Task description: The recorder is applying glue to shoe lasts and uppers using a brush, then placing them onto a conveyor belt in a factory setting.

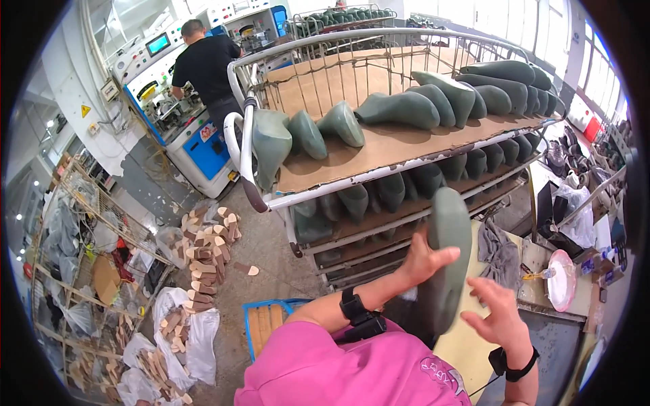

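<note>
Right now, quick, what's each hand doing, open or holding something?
Left hand: closed on a green shoe last.
Right hand: open, fingers spread, beside it.

free room lies above the cardboard (387, 145) in front of the green forms (398, 110); wire mesh (359, 64) blocks the way behind.

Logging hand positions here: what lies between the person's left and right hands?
A green shoe last, in the head view: the left hand has its thumb across it; the right hand is open beside it.
</note>
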`<state>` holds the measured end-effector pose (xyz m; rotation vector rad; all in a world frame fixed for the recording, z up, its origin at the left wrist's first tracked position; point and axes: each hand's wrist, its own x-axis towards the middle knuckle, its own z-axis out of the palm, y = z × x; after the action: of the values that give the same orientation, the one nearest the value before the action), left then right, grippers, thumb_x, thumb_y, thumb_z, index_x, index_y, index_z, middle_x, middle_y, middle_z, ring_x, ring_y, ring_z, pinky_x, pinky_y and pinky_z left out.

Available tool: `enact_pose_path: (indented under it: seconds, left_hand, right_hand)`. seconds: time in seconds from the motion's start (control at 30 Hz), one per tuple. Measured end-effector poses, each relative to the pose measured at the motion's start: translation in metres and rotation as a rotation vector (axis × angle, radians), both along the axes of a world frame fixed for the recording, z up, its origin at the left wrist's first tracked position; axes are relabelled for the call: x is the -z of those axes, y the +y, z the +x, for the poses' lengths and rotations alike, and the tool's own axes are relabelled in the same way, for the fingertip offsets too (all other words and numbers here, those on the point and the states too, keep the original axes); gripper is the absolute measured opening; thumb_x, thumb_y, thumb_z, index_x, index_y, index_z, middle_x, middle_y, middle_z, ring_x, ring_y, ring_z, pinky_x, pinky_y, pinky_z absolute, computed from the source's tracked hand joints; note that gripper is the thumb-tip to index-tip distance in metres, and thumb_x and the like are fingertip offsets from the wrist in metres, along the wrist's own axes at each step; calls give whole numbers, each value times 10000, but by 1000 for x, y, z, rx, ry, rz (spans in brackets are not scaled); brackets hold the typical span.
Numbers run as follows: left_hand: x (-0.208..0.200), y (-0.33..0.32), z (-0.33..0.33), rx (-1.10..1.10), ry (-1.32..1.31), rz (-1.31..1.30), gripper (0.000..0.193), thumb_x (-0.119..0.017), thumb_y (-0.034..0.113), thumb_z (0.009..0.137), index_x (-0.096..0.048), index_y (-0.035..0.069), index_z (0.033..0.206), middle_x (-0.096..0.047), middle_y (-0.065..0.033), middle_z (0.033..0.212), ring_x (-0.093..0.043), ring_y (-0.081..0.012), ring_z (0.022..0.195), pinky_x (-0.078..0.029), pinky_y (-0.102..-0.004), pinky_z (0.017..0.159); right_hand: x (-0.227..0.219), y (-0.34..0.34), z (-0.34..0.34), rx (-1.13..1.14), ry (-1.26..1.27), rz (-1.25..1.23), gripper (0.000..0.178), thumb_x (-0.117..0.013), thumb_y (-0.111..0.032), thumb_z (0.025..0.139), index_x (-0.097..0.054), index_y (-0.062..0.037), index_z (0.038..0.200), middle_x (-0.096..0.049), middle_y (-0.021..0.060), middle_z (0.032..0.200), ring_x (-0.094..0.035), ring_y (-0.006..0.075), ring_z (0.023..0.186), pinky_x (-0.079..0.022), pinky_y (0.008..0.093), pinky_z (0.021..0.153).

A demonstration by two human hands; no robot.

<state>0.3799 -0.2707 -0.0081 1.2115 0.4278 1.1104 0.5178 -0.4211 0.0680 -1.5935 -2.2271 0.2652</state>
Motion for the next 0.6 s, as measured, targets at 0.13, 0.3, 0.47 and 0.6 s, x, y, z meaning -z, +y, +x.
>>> enact_pose_path:
  seconds: [0.13,0.3,0.47,0.6]
  left_hand:
    - [-8,4,-13,190,454,527,522,-691,231,604,-535,-2,1043,-629,-188,840,-623,-320,797,-475,-384,747]
    - [35,26,-41,196,642,392,544,-702,238,598,-533,-1,1057,-606,-164,924,-597,-248,854,-456,-348,755]
    - [101,37,-43,318,434,-97,617,-699,255,619,-516,0,1149,-593,-98,979,-553,-186,903,-436,-313,799]
    - [123,36,-46,382,656,-503,813,-682,400,631,-408,14,1293,-417,-196,1274,-415,-285,1157,-345,-351,956]
  right_hand:
    - [-9,27,7,108,329,294,415,-644,7,681,-523,35,1077,-603,140,887,-593,244,739,-476,313,649]
    - [-37,91,-29,-65,281,410,367,-631,33,701,-526,41,1052,-597,149,884,-597,262,764,-482,328,684]
    - [-63,169,-77,-167,213,472,399,-656,-44,724,-490,36,1079,-576,200,945,-568,359,867,-465,381,755]
    - [-82,234,-111,-153,-3,397,616,-648,-236,771,-362,44,1239,-569,233,994,-558,382,920,-444,422,763]
